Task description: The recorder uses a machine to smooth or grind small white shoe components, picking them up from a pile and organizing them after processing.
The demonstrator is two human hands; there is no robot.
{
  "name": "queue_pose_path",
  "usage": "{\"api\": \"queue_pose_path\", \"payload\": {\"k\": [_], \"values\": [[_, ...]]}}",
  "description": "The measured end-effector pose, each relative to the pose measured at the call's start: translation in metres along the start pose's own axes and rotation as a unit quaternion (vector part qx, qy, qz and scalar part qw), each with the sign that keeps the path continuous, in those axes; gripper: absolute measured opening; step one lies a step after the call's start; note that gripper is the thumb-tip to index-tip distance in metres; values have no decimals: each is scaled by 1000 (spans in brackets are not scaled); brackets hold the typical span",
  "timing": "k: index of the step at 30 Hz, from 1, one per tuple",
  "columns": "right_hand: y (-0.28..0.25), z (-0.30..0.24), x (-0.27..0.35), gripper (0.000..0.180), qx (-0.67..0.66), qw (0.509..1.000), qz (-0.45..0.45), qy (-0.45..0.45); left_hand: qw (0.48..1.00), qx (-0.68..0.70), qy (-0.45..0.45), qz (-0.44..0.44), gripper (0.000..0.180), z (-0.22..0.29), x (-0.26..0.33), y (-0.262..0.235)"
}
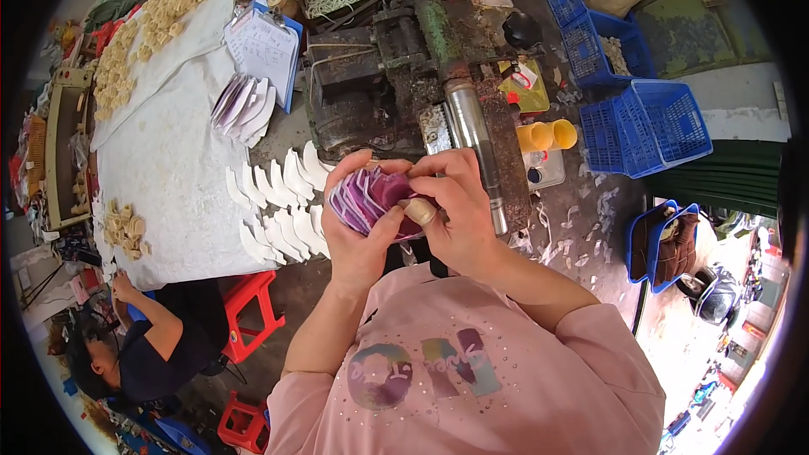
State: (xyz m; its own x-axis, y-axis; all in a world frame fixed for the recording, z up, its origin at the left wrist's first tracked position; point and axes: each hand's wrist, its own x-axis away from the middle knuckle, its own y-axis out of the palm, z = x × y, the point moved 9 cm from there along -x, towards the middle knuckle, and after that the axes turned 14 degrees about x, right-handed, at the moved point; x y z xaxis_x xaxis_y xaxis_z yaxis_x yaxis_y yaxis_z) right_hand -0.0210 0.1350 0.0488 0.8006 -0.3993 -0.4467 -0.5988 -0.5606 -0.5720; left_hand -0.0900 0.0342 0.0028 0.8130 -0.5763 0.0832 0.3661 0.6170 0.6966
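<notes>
**Both your hands are on that purple-and-white bundle**

So your left hand [352,257] is wrapped around the left side of the striped bundle [366,198], thumb lying across it. Your right hand [462,206] is pinching the right end, and there's a tan wrap [420,211] on that thumb. Can't make out exactly what the hidden fingertips are doing. The bundle's up in front of your chest, just this side of the greasy machine [341,109] with its shiny metal cylinder [472,122]. Just left of your hands you've got two rows of white curved pieces [297,177]. Past those there's a fanned purple-edged stack [244,109] below a blue clipboard [261,42], and yellow cups [535,136] sit right of the cylinder.
</notes>
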Motion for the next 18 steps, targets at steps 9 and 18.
{"api": "queue_pose_path", "payload": {"k": [9, 18], "values": [[-88, 95, -25, 13, 154, 969, -151, 121, 943, -317, -102, 18, 54, -8, -6, -29], [-47, 96, -8, 17, 240, 947, -213, 28, 835, -486, -147, -211, 60, -54, 6, 34]]}}
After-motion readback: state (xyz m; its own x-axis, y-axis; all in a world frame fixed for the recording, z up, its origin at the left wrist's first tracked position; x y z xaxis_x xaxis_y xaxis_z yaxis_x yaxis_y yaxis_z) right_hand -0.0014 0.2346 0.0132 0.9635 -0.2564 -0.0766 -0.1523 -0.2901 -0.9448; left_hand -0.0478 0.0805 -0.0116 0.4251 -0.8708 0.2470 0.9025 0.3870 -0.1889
